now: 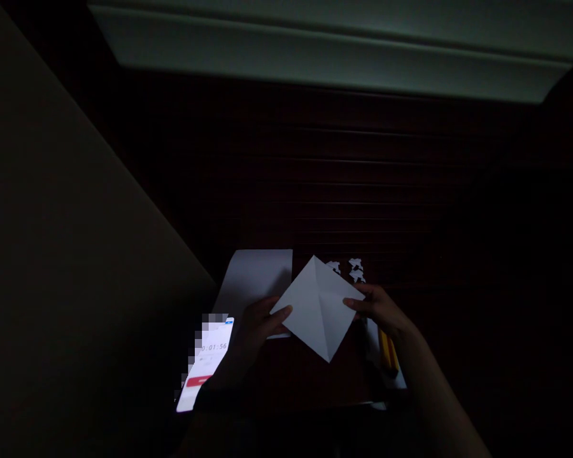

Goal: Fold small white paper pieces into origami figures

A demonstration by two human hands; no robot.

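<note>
A white square of paper (310, 308) is held up between my two hands, turned so one corner points away from me. A crease runs down it from the far corner to the near one. My left hand (262, 321) pinches its left corner, thumb on top. At the right corner my right hand (370, 304) does the same, with the fingers mostly behind the paper. Beneath and to the left lies a larger white sheet (255, 273), partly covered by my left hand.
A lit phone (210, 356) showing a running timer lies left of my left forearm. Small folded white paper pieces (356, 270) sit beyond my right hand. A yellow object (388, 353) rests on white paper at the right. The surroundings are dark, with a wall (76, 254) at left.
</note>
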